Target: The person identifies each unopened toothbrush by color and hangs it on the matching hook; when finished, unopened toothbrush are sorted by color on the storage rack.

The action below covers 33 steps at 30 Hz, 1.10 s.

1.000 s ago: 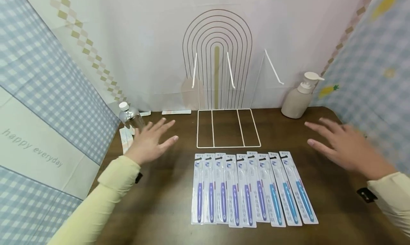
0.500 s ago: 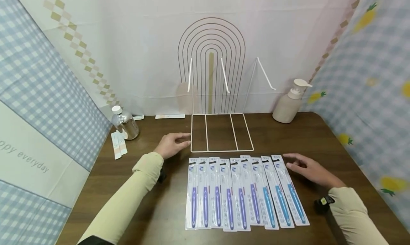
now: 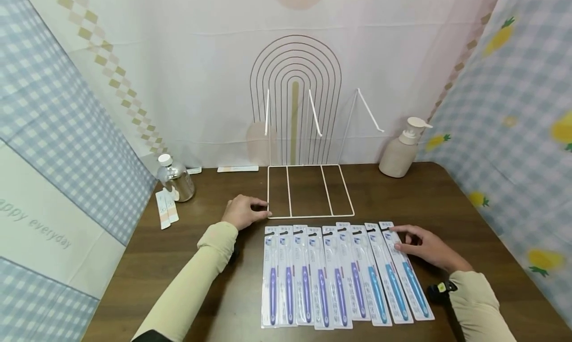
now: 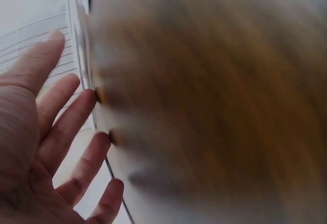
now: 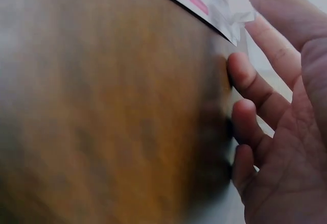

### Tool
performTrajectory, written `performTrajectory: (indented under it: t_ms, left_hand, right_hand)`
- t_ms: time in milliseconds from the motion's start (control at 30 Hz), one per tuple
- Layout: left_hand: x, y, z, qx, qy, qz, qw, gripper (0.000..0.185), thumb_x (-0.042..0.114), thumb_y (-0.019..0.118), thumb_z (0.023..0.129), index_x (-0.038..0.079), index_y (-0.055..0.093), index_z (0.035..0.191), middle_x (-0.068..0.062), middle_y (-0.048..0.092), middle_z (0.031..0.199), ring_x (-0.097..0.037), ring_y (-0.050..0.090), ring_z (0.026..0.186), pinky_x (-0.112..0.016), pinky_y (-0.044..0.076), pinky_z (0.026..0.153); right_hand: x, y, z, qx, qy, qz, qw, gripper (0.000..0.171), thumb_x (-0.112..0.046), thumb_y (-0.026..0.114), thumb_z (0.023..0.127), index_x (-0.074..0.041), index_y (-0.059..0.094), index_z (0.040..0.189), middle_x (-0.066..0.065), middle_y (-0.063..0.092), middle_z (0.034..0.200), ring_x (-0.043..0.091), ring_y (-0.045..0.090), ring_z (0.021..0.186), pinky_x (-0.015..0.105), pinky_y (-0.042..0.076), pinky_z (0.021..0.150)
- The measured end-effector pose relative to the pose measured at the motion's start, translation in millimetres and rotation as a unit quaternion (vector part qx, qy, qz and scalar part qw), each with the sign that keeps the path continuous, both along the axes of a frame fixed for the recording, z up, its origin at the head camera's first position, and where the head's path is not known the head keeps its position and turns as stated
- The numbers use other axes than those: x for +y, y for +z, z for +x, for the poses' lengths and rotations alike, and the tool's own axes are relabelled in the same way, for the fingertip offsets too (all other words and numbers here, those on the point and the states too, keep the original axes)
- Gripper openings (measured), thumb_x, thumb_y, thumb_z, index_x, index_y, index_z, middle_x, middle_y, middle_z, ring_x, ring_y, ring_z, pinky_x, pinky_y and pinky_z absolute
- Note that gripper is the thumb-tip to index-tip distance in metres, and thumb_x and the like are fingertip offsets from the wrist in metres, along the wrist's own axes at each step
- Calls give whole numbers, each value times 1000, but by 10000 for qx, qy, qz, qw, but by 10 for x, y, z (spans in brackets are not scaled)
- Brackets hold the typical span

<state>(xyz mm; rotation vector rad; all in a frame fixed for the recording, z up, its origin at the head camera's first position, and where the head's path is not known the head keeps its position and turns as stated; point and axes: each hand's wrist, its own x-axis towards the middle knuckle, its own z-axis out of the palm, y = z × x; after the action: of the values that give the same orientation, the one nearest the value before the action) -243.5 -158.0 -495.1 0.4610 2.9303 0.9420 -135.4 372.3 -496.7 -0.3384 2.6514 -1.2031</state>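
Note:
In the head view, my left hand [image 3: 241,212] is at the left front corner of a white wire rack [image 3: 313,216], thumb and index fingertips at its frame. The left wrist view shows its fingers [image 4: 84,165] spread, with tips on the table. My right hand [image 3: 426,246] is by the top of the rightmost packaged toothbrush [image 3: 415,287], which has a blue handle. Thumb and index finger reach the pack's upper end; its other fingers [image 5: 245,114] rest on the table. Several packaged toothbrushes [image 3: 306,287], purple and blue, lie in a row, slightly overlapping.
The rack has three upright white prongs [image 3: 315,113]. A clear bottle with a white cap [image 3: 177,180] and small paper sachets [image 3: 167,209] are at left. A beige pump bottle [image 3: 399,153] stands at back right. Patterned cloth [image 3: 201,84] encloses the wooden table [image 3: 384,195].
Both hands have come down and inward from raised, spread positions. My left hand reaches the rack's corner; my right hand reaches the rightmost toothbrush pack. The toothbrushes stay in their row.

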Motion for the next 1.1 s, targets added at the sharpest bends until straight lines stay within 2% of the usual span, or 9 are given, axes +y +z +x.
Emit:
performTrajectory:
  t_ms: [133, 400, 567, 667, 800, 900, 967, 1033, 1100]
  left_hand:
    - [24, -20, 20, 16, 4, -128, 9999, 34, 47, 86, 86, 27, 85, 113, 0, 78, 121, -28, 68, 121, -57, 44, 103]
    - [50, -24, 73, 193, -14, -587, 9981, 34, 50, 87, 83, 29, 85, 110, 5, 77, 119, -30, 62, 111, -50, 41, 91]
    - [50, -6, 76, 236, 106, -766, 9967, 38, 53, 88, 81, 30, 85, 111, 5, 78, 120, -28, 62, 108, -48, 41, 90]
    - [49, 1, 76, 256, 101, -829, 9962, 36, 53, 88, 81, 30, 85, 109, 9, 78, 119, -28, 62, 109, -48, 41, 90]
    - [64, 21, 77, 268, 38, -838, 9961, 33, 50, 88, 82, 28, 86, 107, 10, 77, 120, -28, 62, 112, -48, 41, 91]
    - [83, 41, 74, 280, -14, -890, 9956, 31, 49, 87, 84, 27, 86, 106, 9, 76, 120, -29, 61, 114, -47, 40, 90]
    - [100, 59, 69, 361, -64, -945, 9948, 29, 48, 88, 83, 27, 87, 104, 9, 77, 118, -29, 61, 113, -47, 40, 89]
    - [117, 79, 64, 463, -125, -1021, 9936, 28, 47, 88, 83, 26, 87, 102, 8, 77, 116, -29, 61, 110, -47, 39, 87]
    - [133, 101, 61, 534, -183, -1091, 9924, 27, 46, 89, 82, 26, 87, 101, 8, 78, 115, -28, 61, 108, -47, 39, 86]
  right_hand:
    - [-1, -68, 49, 103, -119, 27, 9999, 46, -25, 72, 102, -9, 63, 145, 7, 55, 94, 17, 47, 69, 31, 42, 61]
    - [-23, -104, 56, 389, -313, 224, 9985, 43, -29, 73, 102, -11, 68, 140, 4, 58, 98, 15, 50, 73, 31, 43, 63]
    - [-8, -60, 50, 531, -427, 343, 9971, 41, -30, 74, 101, -11, 70, 138, 8, 62, 115, 13, 52, 84, 30, 46, 69]
    - [23, -12, 40, 416, -527, 258, 9974, 43, -31, 74, 101, -11, 70, 139, 9, 65, 123, 13, 56, 86, 29, 49, 71]
    - [62, 89, 16, 296, -561, 93, 9979, 45, -31, 73, 102, -8, 67, 141, 8, 74, 112, 13, 65, 86, 30, 53, 72]
    - [47, 238, -13, 670, -522, 286, 9960, 45, -28, 74, 102, -6, 68, 139, 3, 76, 98, 11, 66, 81, 28, 53, 68]
    - [0, 384, -35, 1118, -554, 535, 9907, 43, -27, 76, 100, -6, 70, 137, -1, 77, 95, 9, 64, 77, 26, 51, 64]
    - [-72, 569, -63, 1696, -591, 710, 9812, 41, -23, 79, 98, -7, 73, 135, -3, 74, 87, 7, 60, 71, 24, 48, 59]
    - [-167, 787, -88, 2338, -616, 887, 9663, 40, -18, 82, 95, -9, 75, 133, -5, 68, 79, 6, 55, 67, 21, 44, 57]
